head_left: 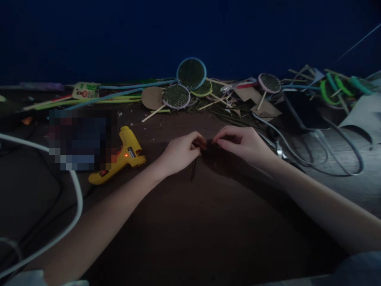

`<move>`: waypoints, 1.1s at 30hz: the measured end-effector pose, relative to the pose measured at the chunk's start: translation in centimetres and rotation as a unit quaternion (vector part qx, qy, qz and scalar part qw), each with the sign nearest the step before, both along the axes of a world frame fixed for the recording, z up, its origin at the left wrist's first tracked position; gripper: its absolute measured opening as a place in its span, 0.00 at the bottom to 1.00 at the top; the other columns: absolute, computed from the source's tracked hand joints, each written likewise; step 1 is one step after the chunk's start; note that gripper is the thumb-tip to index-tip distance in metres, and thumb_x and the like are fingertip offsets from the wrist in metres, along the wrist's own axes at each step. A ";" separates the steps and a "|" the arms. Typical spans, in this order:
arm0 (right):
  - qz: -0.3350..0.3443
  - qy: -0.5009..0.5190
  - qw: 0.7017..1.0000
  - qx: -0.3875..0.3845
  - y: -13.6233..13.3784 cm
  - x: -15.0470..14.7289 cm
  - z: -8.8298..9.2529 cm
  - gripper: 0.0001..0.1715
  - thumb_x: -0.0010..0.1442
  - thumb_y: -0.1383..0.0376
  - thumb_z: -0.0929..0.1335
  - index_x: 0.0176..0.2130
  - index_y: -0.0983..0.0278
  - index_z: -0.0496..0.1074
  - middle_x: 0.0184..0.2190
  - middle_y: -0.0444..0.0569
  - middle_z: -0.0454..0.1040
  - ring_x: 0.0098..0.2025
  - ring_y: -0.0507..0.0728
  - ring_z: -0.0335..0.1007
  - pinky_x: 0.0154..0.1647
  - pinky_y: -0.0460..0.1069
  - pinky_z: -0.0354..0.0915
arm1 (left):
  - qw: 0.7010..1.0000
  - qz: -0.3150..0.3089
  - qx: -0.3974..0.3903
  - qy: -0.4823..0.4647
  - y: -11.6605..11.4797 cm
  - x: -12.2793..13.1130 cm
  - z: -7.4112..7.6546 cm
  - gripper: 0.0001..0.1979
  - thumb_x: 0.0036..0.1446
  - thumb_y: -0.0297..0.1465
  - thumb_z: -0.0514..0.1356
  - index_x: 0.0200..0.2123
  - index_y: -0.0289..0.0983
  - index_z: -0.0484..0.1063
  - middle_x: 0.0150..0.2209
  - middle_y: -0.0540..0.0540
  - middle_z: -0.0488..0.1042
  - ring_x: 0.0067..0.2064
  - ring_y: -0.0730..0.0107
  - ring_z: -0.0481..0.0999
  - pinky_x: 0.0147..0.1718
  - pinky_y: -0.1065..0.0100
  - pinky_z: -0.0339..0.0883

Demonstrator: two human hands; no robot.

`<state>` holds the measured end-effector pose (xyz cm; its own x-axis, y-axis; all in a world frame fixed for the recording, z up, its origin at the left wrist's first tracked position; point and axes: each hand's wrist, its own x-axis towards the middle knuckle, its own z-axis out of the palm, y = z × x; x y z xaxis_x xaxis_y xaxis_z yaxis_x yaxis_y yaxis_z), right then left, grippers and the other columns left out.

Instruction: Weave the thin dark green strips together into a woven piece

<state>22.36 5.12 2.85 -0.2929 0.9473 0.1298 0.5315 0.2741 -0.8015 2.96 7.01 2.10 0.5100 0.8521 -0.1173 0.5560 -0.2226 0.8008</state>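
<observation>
Over the middle of the dark table, my left hand (184, 150) is closed in a pinch. A thin dark strip (193, 171) hangs down from its fingertips; its material is too dark to tell. A short gap to the right, my right hand (242, 143) has thumb and forefinger pressed together. Whatever lies between those fingers, if anything, is too small and dark to name. Left of my left hand lies a yellow hot glue gun (125, 155) on its side, with a small orange light glowing.
Along the back lie small round rackets, one blue-rimmed (191, 74) and one pale-rimmed (176, 96), among sticks, dark green scraps and cardboard (151, 98). Scissors (279, 151), a phone (306, 111) and looped cables (357, 159) lie right. A white cable (77, 190) crosses the left side.
</observation>
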 end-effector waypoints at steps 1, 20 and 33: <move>-0.014 0.008 1.000 -0.010 0.0 -0.1 -0.1 0.07 0.53 0.65 0.66 0.31 0.64 0.74 0.30 0.47 0.75 0.32 0.53 0.70 0.36 0.49 0.66 | 1.000 -0.001 0.003 0.004 0.0 0.0 0.0 0.12 0.49 0.21 0.54 0.37 0.38 0.68 0.36 0.51 0.76 0.34 0.72 0.75 0.35 0.70 0.65; -0.044 0.177 0.983 -0.031 0.0 -1.4 -1.1 0.11 0.51 0.63 0.71 0.38 0.62 0.74 0.32 0.45 0.77 0.34 0.54 0.74 0.40 0.52 0.71 | 0.996 -0.018 0.060 0.060 -0.1 0.2 0.0 0.07 0.53 0.31 0.58 0.36 0.40 0.72 0.34 0.51 0.77 0.34 0.69 0.75 0.31 0.70 0.61; 0.033 -0.117 0.990 0.068 0.0 -0.3 -0.9 0.05 0.52 0.66 0.69 0.26 0.64 0.70 0.30 0.47 0.69 0.37 0.55 0.65 0.40 0.51 0.62 | 0.996 -0.006 0.073 0.046 -0.2 0.3 0.3 0.07 0.57 0.32 0.55 0.32 0.38 0.73 0.29 0.51 0.75 0.32 0.69 0.73 0.30 0.71 0.59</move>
<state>22.04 5.15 1.96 -0.3898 0.9037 0.1770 0.6755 0.4113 -0.6120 3.24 6.82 2.38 0.5133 0.8573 -0.0393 0.6224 -0.3404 0.7048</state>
